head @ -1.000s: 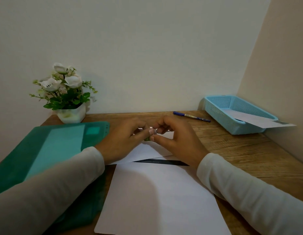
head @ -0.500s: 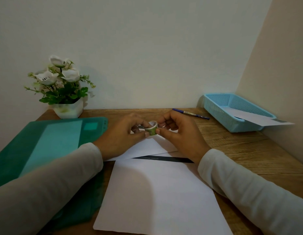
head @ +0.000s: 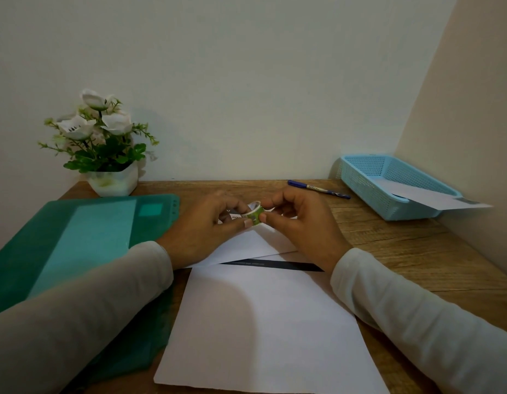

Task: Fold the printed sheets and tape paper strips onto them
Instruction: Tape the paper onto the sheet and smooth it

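The little tape roll (head: 254, 214) is up off the tabletop (head: 417, 251), held dead centre between both hands, just above the folded sheet (head: 246, 245). The left hand (head: 207, 227) grips it, thumb and fingers (head: 235, 205) curled round the rim. The right hand (head: 297, 220) pinches the other side with its fingertips tucked in, and I'd say it's hunting for the free end. No loose tail shows.

Here's where it could go wrong. That's a narrow ring with a smooth green patterned skin and a pale core, so a picking nail could split off a sliver rather than a full-width strip. A freed length may also curl back and stick to itself. If the pinch slackens, the round roll drops and could trundle across the paper. Tape that lands crooked on thin paper will likely tear the surface when it's lifted.

Below the hands, the folded sheet is white and matte with a crisp slanted edge. A dark printed band (head: 275, 264) shows between it and the flat white sheet (head: 261, 322) nearest the camera. That flat sheet is light, unweighted and easy to nudge with a sleeve.

Further out:
- A translucent green plastic folder (head: 76, 243) lies on the left.
- A blue pen (head: 317, 189) sits beyond the hands.
- A blue plastic mesh basket (head: 360, 177) at the right holds another sheet.
- A white pot of artificial-looking flowers (head: 113, 182) stands at the back left.
- The tabletop is grainy wood.
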Available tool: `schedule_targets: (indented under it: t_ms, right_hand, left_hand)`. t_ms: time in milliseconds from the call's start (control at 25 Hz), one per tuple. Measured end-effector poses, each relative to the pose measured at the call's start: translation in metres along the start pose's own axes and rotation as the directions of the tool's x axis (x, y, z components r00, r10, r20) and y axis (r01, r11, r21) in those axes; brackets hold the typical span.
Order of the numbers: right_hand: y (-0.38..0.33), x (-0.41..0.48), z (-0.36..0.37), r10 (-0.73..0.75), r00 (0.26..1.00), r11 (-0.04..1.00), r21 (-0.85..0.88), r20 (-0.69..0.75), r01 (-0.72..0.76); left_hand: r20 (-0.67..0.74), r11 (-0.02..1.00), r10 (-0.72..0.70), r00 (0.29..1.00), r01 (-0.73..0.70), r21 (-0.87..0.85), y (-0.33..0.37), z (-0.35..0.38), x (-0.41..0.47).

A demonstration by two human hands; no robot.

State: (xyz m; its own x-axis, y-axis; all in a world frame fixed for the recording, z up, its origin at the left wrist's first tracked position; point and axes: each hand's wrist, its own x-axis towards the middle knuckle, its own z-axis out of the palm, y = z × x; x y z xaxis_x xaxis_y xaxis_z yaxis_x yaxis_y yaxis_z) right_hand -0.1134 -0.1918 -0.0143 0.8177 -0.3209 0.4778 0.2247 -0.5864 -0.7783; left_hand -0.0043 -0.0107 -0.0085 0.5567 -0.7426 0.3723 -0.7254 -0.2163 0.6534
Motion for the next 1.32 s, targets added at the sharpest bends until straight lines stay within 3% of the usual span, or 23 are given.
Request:
schedule_targets:
  t_ms: [280,840,1120,1320]
  right_hand:
    - [0.003,0.001,0.000,0.024,1.000,0.997,0.069,0.000,-0.024]
    - [0.003,0.001,-0.002,0.013,1.000,0.999,0.034,-0.006,-0.013]
    - [-0.003,-0.002,-0.001,0.000,0.996,1.000,-0.011,0.084,0.001]
    - [-0.006,-0.002,-0.004,0.039,0.993,0.998,0.050,0.107,-0.044]
  left_hand:
    - [-0.006,1.000,-0.014,1.000,0.014,0.001,-0.001,0.000,0.001]
    - [0.013,0.996,0.042,0.999,-0.043,0.076,-0.002,0.000,-0.001]
    - [-0.006,0.991,0.024,1.000,-0.023,0.133,-0.007,-0.003,0.001]
    - [-0.052,0.985,0.021,0.998,-0.012,0.172,-0.009,-0.003,0.002]
